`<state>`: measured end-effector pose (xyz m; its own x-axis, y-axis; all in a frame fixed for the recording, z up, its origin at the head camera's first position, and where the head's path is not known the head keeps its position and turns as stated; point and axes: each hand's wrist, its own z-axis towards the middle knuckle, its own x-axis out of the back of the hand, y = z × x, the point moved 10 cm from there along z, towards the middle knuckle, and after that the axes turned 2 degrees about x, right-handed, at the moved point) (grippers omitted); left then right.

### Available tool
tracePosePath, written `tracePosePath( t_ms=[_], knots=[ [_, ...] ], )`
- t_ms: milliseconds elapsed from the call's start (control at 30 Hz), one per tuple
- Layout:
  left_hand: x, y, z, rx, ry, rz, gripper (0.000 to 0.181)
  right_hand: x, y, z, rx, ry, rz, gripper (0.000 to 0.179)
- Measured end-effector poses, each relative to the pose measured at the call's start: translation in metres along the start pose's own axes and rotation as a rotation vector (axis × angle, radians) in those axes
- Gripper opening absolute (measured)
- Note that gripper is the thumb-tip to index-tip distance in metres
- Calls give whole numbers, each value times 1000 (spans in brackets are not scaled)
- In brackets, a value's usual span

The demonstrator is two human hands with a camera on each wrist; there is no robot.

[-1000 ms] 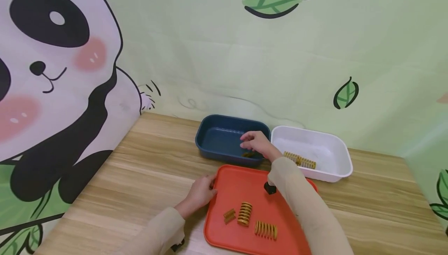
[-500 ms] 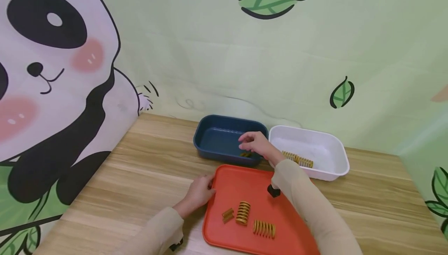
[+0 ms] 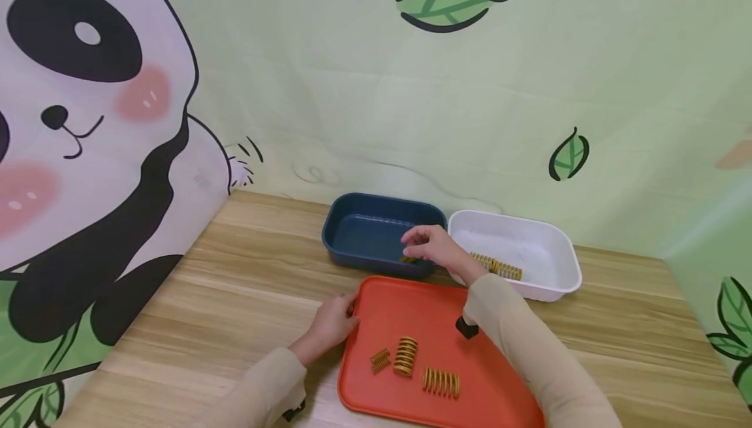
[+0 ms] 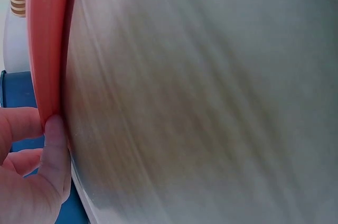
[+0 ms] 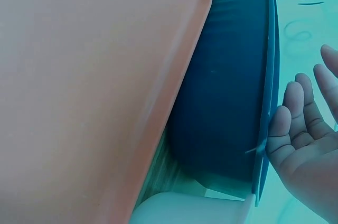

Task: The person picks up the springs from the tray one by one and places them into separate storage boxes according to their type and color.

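Note:
My left hand (image 3: pixel 330 321) pinches the left rim of a red tray (image 3: pixel 435 310); in the left wrist view the thumb (image 4: pixel 54 152) and a finger grip the rim. On the tray lie two thick gold coil springs (image 3: pixel 405 356) and, left of them, what look like two small thin ones (image 3: pixel 380 361) side by side. Over the right end of a dark blue bin (image 3: pixel 370 226) hovers my right hand (image 3: pixel 435 245), fingers loosely bent. I see nothing between them. A gold spring (image 3: pixel 408 259) lies in the bin below, partly hidden by the hand.
A white bin (image 3: pixel 540 248) stands right of the blue one, with two gold springs (image 3: pixel 505 271) along its near wall. Behind both bins rises a printed cloth backdrop (image 3: pixel 329 89). The wooden table (image 3: pixel 235 271) extends to either side of the tray.
The whole head view has shifted slightly left. Relative to the blue bin, the right hand has moved a little to the right. The left hand stays on the tray's rim, and the tray's springs have not moved.

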<state>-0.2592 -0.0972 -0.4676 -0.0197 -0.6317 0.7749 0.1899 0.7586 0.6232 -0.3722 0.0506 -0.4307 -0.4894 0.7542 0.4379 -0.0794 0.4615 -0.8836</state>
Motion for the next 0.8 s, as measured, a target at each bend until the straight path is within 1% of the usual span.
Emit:
tracePosePath(
  t_ms=[100, 200, 400, 500, 633, 733, 800],
  knots=[
    [0, 0, 0, 3, -2, -2, 43, -1, -3, -5, 6, -11, 0, 31],
    [-1, -1, 0, 5, -7, -1, 43, -3, -5, -10, 28, -26, -5, 29],
    [-1, 0, 0, 2, -6, 4, 44, -4, -6, -16, 53, -37, -26, 26],
    [-3, -2, 0, 12, -13, 4, 44, -5, -6, -18, 59, -46, -21, 24],
    [-3, -3, 1, 22, -22, 1, 44, -9, -7, -24, 73, -80, 2, 23],
    [-3, -2, 1, 25, -22, 1, 44, -14, -8, -29, 87, -124, 20, 24],
    [-2, -1, 1, 11, -13, 8, 41, -18, -9, -33, 102, -153, 25, 25]
  ],
)
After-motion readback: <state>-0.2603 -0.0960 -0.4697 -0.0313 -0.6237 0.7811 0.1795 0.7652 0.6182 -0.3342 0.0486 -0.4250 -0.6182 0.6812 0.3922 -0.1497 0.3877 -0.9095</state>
